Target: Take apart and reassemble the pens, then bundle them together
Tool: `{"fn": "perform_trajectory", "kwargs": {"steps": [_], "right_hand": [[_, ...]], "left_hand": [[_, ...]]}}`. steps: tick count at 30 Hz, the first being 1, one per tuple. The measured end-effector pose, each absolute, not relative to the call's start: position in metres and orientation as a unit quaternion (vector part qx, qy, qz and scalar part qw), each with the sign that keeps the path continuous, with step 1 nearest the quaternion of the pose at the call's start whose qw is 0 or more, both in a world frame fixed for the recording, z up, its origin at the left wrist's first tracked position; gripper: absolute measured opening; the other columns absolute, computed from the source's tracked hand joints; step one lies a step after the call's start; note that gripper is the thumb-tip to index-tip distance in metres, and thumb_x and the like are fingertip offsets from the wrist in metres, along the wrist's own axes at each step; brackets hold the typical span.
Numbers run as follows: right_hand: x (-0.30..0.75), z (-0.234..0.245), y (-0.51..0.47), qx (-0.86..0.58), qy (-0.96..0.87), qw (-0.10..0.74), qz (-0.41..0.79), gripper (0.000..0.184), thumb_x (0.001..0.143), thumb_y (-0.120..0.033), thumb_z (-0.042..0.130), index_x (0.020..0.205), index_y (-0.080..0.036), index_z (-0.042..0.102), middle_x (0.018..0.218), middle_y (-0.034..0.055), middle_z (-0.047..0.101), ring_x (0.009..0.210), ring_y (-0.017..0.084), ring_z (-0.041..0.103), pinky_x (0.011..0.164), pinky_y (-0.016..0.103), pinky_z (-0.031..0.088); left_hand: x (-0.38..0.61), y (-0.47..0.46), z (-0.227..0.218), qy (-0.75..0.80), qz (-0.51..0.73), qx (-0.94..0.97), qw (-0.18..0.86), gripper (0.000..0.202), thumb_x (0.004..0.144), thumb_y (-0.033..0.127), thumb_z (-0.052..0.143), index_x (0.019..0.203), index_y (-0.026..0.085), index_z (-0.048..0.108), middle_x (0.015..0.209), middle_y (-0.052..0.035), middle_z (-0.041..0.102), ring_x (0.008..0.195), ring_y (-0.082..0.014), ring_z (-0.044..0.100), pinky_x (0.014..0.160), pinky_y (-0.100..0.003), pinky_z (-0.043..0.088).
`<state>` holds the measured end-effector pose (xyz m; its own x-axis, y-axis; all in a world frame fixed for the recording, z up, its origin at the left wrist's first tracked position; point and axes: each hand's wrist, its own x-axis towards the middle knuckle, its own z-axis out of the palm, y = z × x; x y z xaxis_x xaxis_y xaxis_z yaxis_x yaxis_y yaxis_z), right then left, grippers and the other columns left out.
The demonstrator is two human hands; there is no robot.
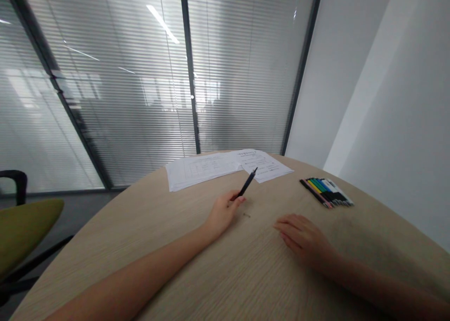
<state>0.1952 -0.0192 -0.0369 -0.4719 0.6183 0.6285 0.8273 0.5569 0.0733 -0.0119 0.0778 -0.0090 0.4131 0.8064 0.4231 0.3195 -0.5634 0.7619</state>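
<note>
My left hand (222, 212) is closed around a dark pen (248, 182), its thin tip pointing up and to the right, above the table. Just right of these fingers a tiny, thin piece (246, 214) lies on the wood, too small to name. My right hand (304, 240) rests on the table to the right, slightly blurred. Its fingers are loosely stretched out toward the left, with nothing visible in them. Beyond the pen lie printed paper sheets (204, 167), partly overlapping.
The round wooden table (168, 246) curves away on both sides. A row of coloured pens (325, 192) lies side by side near its right edge. A green chair (24, 222) stands at the left. Glass panels with blinds (242, 68) and a white wall (397, 138) stand behind.
</note>
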Motion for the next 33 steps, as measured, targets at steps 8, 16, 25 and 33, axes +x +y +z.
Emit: {"fn": "perform_trajectory", "kwargs": {"steps": [8,16,25,33], "right_hand": [[0.139,-0.012,0.011,-0.509,-0.836,0.152,-0.14,0.017,0.074,-0.018,0.052,0.088,-0.013,0.059,0.086,0.0087,0.06,0.078,0.02,0.056,0.069,0.033,0.046],[0.128,-0.018,0.029,-0.537,-0.82,0.136,-0.145,0.019,0.08,-0.017,0.042,0.076,-0.016,0.06,0.077,0.0054,0.06,0.074,0.017,0.056,0.066,0.027,0.042],[0.159,0.0,0.016,-0.586,-0.765,0.249,-0.097,0.015,0.08,-0.022,0.043,0.08,-0.017,0.058,0.075,0.0033,0.062,0.068,0.015,0.056,0.061,0.026,0.042],[0.193,0.042,-0.002,-0.533,-0.745,0.376,-0.139,0.012,0.076,-0.017,0.045,0.074,-0.017,0.057,0.073,0.0033,0.061,0.059,0.012,0.055,0.056,0.023,0.044]], "left_hand": [[-0.011,0.084,-0.017,0.365,0.426,0.755,0.341,0.021,0.075,0.025,0.048,0.089,0.013,0.057,0.085,-0.0052,0.063,0.081,-0.0158,0.057,0.079,-0.031,0.043],[-0.008,0.083,-0.014,0.372,0.423,0.75,0.346,0.02,0.075,0.023,0.049,0.088,0.012,0.058,0.085,-0.006,0.063,0.08,-0.0164,0.057,0.077,-0.031,0.042],[-0.009,0.084,-0.015,0.398,0.412,0.768,0.286,0.017,0.073,0.016,0.051,0.087,0.013,0.059,0.087,-0.0048,0.063,0.082,-0.0162,0.055,0.075,-0.028,0.042],[-0.01,0.086,-0.017,0.376,0.39,0.796,0.27,0.015,0.073,0.016,0.051,0.086,0.014,0.059,0.086,-0.0036,0.063,0.081,-0.0152,0.055,0.075,-0.027,0.041]]}}
